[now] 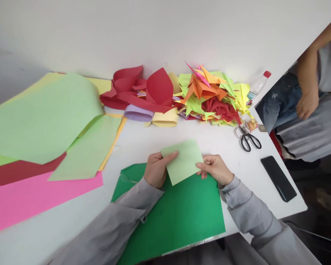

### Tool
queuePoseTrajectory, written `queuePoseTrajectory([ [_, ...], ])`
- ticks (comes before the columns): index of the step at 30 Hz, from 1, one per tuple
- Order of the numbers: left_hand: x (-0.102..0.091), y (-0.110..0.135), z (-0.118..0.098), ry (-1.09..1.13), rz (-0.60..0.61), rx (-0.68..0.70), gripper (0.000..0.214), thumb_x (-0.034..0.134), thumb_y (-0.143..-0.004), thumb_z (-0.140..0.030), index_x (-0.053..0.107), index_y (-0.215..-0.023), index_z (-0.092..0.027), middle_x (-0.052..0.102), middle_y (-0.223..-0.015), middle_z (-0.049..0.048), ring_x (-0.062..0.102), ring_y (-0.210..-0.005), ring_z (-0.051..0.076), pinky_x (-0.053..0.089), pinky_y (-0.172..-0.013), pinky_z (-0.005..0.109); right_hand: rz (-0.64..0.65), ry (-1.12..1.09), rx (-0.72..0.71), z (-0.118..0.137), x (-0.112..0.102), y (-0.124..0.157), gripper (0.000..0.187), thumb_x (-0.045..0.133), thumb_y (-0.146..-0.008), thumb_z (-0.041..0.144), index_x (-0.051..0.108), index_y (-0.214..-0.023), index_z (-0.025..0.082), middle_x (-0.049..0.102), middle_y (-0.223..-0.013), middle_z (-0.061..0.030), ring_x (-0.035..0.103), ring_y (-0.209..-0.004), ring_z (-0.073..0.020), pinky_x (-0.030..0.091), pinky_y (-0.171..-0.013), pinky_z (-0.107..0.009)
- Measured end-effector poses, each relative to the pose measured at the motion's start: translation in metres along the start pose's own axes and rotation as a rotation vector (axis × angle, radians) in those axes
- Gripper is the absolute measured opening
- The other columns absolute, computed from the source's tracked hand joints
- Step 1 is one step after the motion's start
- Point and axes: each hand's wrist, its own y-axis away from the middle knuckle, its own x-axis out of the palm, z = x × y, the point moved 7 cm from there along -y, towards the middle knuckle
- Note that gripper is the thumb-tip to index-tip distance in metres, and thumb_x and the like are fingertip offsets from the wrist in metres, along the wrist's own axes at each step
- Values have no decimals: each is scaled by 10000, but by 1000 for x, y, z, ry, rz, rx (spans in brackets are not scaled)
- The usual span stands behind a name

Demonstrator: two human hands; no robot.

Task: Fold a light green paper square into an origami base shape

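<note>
pale-green square (184, 163): left fingers (170, 158), right fingers (205, 167) pinching

Craft workspace: folded paper (202, 90), scissors (247, 135)

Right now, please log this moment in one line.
left hand: holds light-green square | right hand: holds its edge | below: green sheet
</note>
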Motion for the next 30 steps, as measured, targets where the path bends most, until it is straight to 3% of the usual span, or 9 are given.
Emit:
queuePoseTrajectory([
  [4, -1, -1, -1, 9, -10, 27, 383, 857, -505, -383, 730, -731, -101, 734, -707, 96, 685, -647, 254, 579, -619, 376, -4, -1, -3, 1, 1, 1, 385, 754, -640, 488, 599, -624, 136, 669, -526, -17, 537, -353, -76, 392, -354, -171],
  [9, -2, -4, 5, -74, 42, 36, 379, 840, -539, -405, 726, -739, -104, 723, -671, 76, 663, -581, 214, 553, -542, 320, -118, -21, -54, 7, -6, 0, 376, 774, -615, 467, 597, -569, 138, 645, -485, -7, 511, -338, -66, 387, -352, -167],
  [15, 16, 6, 6, -412, 329, 42, 347, 772, -629, -440, 634, -533, -136, 611, -420, 17, 545, -382, 131, 464, -423, 239, -226, -90, -70, 8, -14, -1, 366, 791, -586, 465, 611, -591, 146, 659, -504, -13, 528, -356, -76, 420, -380, -181],
  [17, 20, 9, 9, -457, 393, 8, 366, 756, -635, -470, 618, -549, -141, 603, -403, 18, 552, -369, 140, 470, -420, 241, -243, -90, -82, 8, -15, -1, 361, 789, -590, 462, 611, -589, 148, 658, -502, -13, 523, -354, -74, 415, -380, -179],
  [23, 19, 6, 15, -432, 368, -55, 430, 727, -621, -554, 614, -635, -139, 656, -540, 24, 551, -330, 137, 452, -349, 242, -271, -49, -135, 13, -18, 2, 339, 766, -635, 448, 604, -576, 156, 644, -494, -5, 489, -347, -67, 389, -376, -182],
  [30, 17, 6, 6, -532, 303, 70, 392, 661, -709, -449, 473, -507, -171, 465, -352, -57, 404, -272, 62, 302, -323, 179, -265, 48, -202, 24, -17, 6, 376, 718, -700, 442, 550, -509, 165, 546, -425, 30, 385, -336, -47, 276, -364, -189],
])
